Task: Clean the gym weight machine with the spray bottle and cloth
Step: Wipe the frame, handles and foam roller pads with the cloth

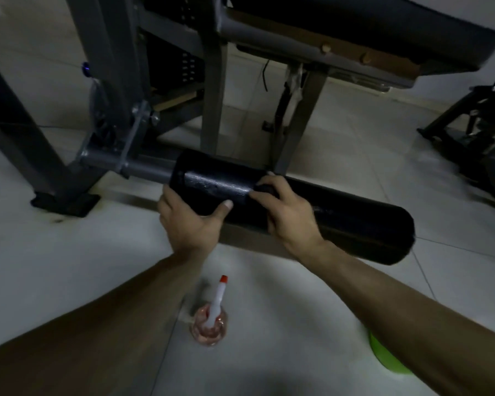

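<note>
Pink liquid in spray bottle (pixel 210 324) | left hand (pixel 189 221) grips roller pad (pixel 355 221) | right hand (pixel 289 215) clutches dark cloth (pixel 265 190)

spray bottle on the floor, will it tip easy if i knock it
Probably tips easily: the spray bottle stands upright with a tall narrow neck over a small base. Its clear body looks plastic, so likely light. It may slide on the smooth tiled floor.
</note>
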`<state>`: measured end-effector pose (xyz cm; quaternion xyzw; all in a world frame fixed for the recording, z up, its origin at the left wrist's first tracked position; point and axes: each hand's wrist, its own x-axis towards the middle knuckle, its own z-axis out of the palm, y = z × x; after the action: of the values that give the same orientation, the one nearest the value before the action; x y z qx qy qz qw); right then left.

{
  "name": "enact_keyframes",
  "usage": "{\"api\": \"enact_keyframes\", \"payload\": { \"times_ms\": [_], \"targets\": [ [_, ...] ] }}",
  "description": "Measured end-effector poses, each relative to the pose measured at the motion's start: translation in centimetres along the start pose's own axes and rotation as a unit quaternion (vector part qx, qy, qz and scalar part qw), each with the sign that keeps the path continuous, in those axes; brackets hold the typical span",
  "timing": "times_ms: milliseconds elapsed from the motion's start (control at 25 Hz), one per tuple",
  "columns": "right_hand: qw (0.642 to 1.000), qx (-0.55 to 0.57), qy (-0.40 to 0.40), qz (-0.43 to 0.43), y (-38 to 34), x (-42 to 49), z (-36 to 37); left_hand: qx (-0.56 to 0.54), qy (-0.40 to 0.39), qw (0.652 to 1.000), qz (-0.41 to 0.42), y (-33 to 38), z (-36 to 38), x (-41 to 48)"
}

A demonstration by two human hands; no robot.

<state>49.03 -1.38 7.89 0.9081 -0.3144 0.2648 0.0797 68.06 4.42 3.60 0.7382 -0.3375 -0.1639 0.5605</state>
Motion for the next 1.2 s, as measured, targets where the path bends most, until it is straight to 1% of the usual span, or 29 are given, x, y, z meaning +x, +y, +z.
{"api": "enact_keyframes", "payload": {
  "times_ms": [120,200,320,440,520,600,680,760,920,1040,1120,1200],
  "targets": [
    [0.997,0.044,-0.024,-0.064,-4.8,6.6,3.4,0.018,0.0,1.0,0.023,-0.1,-0.4,0.7],
    [0.993,0.064,-0.043,-0.095,-7.0,9.5,4.6,0.052,-0.005,0.997,0.058,-0.1,-0.7,1.2],
    [0.99,0.074,-0.071,-0.1,-6.9,10.9,4.0,0.07,0.005,0.993,0.099,-0.3,-1.6,2.0],
    [0.996,0.045,-0.05,-0.064,-4.1,7.6,2.4,0.054,-0.006,0.995,0.078,-0.4,-1.8,1.9],
    [0.999,0.009,-0.023,-0.045,-1.5,3.9,1.1,0.018,0.001,0.999,0.03,0.1,-1.1,0.9],
    [1.0,-0.016,0.0,-0.019,1.3,-0.2,-0.5,-0.01,-0.015,0.999,-0.037,1.0,-0.2,-0.4],
    [0.999,-0.03,0.025,0.025,4.3,-4.6,-2.6,-0.019,-0.024,0.997,-0.072,2.0,0.9,-1.3],
    [0.996,-0.046,0.036,0.073,6.8,-8.6,-4.5,-0.016,-0.009,0.997,-0.08,2.3,1.5,-1.2],
    [0.98,-0.084,0.032,0.177,10.7,-15.9,-8.2,0.014,0.011,0.995,-0.097,2.3,2.1,-0.5],
    [0.956,-0.087,0.072,0.27,12.5,-20.2,-10.1,0.024,0.025,0.994,-0.105,2.6,2.5,-0.1],
    [0.951,-0.084,0.088,0.286,12.7,-20.9,-10.4,0.031,0.037,0.994,-0.102,2.9,2.6,0.1],
    [0.962,-0.087,0.071,0.251,11.5,-19.1,-9.5,0.037,0.041,0.994,-0.099,3.2,2.6,0.2]
  ]
}}
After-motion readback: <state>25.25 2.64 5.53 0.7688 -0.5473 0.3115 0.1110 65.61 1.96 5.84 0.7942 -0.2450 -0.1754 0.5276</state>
